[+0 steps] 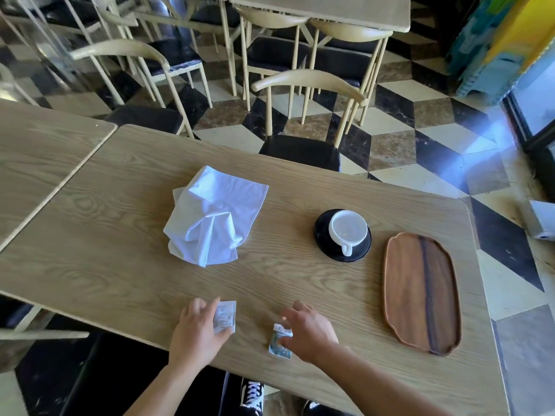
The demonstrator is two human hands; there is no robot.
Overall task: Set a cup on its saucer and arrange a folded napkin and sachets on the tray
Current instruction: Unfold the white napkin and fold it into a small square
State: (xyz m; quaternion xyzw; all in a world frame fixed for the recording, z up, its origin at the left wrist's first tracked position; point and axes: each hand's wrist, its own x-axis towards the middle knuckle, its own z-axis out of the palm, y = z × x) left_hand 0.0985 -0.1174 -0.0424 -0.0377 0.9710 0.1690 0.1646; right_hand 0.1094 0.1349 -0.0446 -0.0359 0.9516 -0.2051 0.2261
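While left hand (195, 331) grips white sachet (227, 316), print blurred

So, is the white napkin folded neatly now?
No, it is loosely rumpled: the white napkin lies on the table in an uneven heap with raised creases.

Café or restaurant dining room — rows of identical pale-wood tables (318, 10), matching curved-back chairs (309, 82) with dark seat pads, cube-pattern tiled floor (390, 139). Service ware on the near counter (120, 235) — wooden tray (420, 292), white cup (348, 229) on black saucer (322, 235), cloth napkin (210, 214), sachets (225, 316).
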